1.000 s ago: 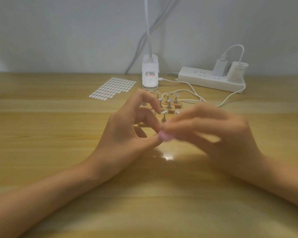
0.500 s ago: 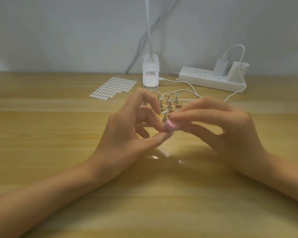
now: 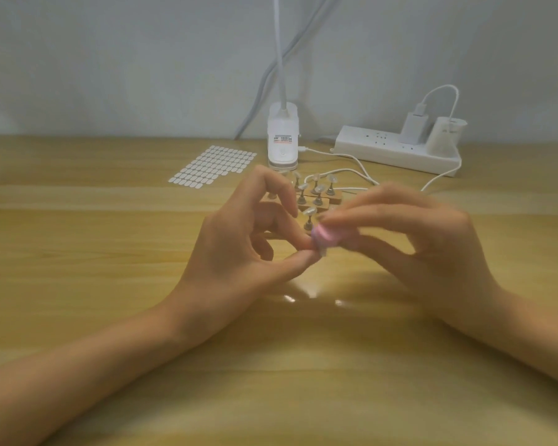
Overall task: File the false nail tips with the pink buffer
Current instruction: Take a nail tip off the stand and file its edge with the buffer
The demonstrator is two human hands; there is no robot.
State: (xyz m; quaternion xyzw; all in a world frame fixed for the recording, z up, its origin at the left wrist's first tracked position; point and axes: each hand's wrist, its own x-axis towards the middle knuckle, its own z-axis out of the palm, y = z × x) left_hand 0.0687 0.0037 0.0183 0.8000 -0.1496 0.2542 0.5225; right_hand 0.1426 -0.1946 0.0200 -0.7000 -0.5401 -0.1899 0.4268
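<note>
My right hand [image 3: 419,243] grips the pink buffer [image 3: 327,237], its end showing between the two hands; the hand is blurred with motion. My left hand [image 3: 239,249] pinches a small false nail tip on its stand [image 3: 322,252] between thumb and a finger, right under the buffer's end. The tip itself is mostly hidden. Behind the hands, several more clear nail tips on metal stands [image 3: 316,191] stick up from wooden holder blocks [image 3: 327,202].
A sheet of white adhesive tabs [image 3: 213,167] lies at the back left. A white lamp base [image 3: 283,140] and a power strip [image 3: 397,149] with a charger and white cable [image 3: 351,170] stand along the wall. The wooden table [image 3: 78,252] runs wide on both sides.
My right hand and the pink buffer shifted up and slightly right against the held tip, then stayed there with small strokes. The left hand barely moved.
</note>
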